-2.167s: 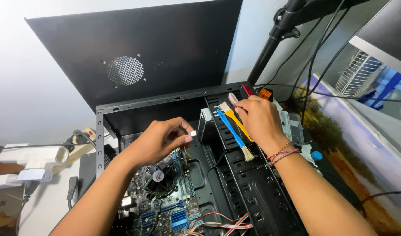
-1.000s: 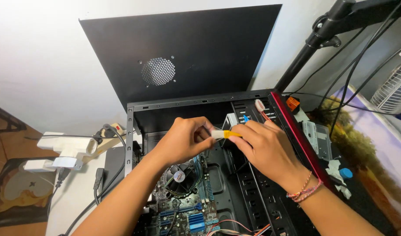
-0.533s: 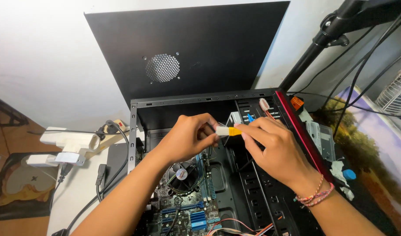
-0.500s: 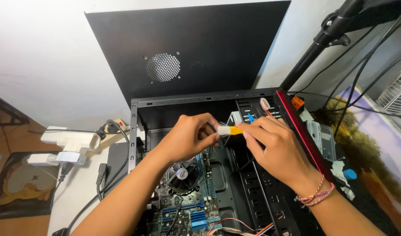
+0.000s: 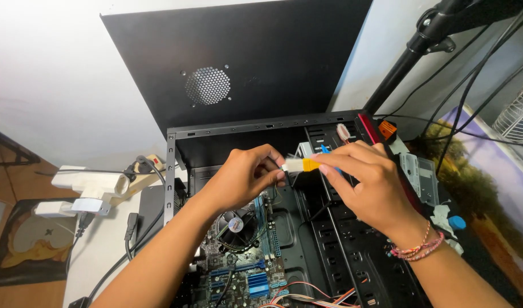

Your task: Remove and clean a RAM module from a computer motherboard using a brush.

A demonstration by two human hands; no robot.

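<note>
An open black computer case (image 5: 171,171) lies on its side with a motherboard (image 5: 241,268) and a round cooler fan (image 5: 236,227) inside. Above it, my right hand (image 5: 367,185) holds a small brush (image 5: 301,165) with a yellow handle and pale bristles. My left hand (image 5: 244,178) is closed, its fingertips pinching a small white connector right at the bristle tips. Both hands meet over the upper middle of the case. A blue-handled tool (image 5: 325,150) peeks out behind my right hand's fingers.
The case's black side panel (image 5: 238,63) with a round vent leans on the wall behind. White power adapters (image 5: 87,185) and cables lie at left. A black stand pole (image 5: 412,51) rises at right, with a drive cage (image 5: 421,174) and small parts beside the case.
My hands were apart with the brush held further right; they have come together, the brush tip now against what my left fingers pinch. The view has shifted so the case sits further right.
</note>
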